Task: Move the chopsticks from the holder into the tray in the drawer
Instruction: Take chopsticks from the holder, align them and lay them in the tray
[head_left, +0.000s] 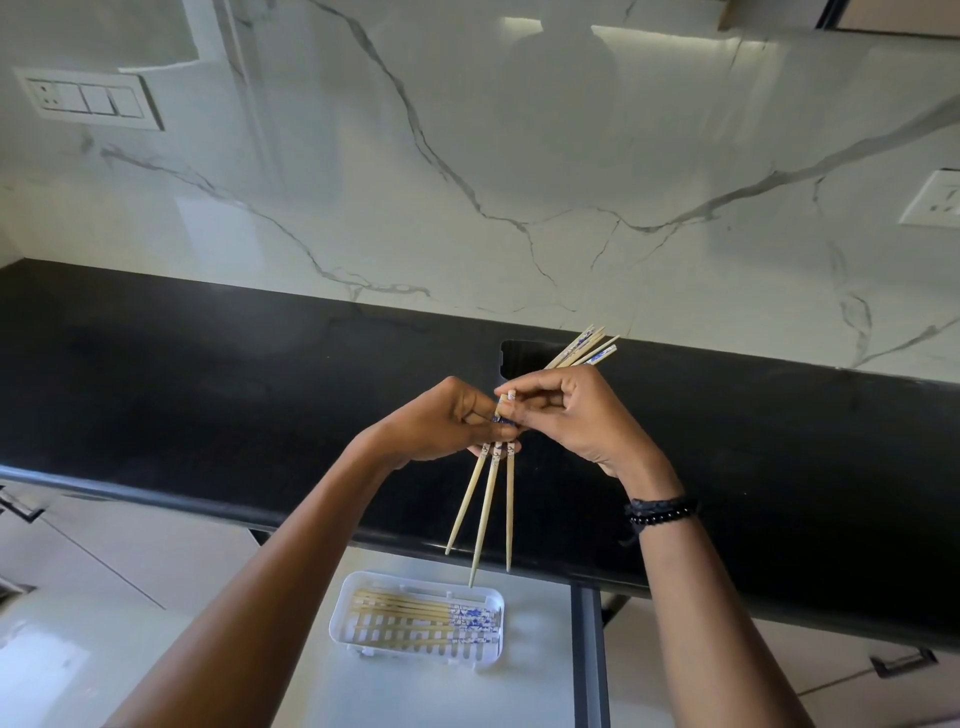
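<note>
arms (270, 571) above the tray (405, 578), some chopsticks (405, 605) already in it. left hand (447, 421) pinches three by their patterned tops; right hand (576, 415) curls round more. light, stiff, smooth: probably best gripped near the thick ends.

Both forearms reach forward, hands close together at centre, fingertips meeting. Left hand (447, 422) palm inward, fingers curled, pinches chopsticks (488, 499) near upper ends. Right hand (574, 415) fingers curled round second bundle (582, 349). Bracelet (660, 512) on right wrist.
</note>
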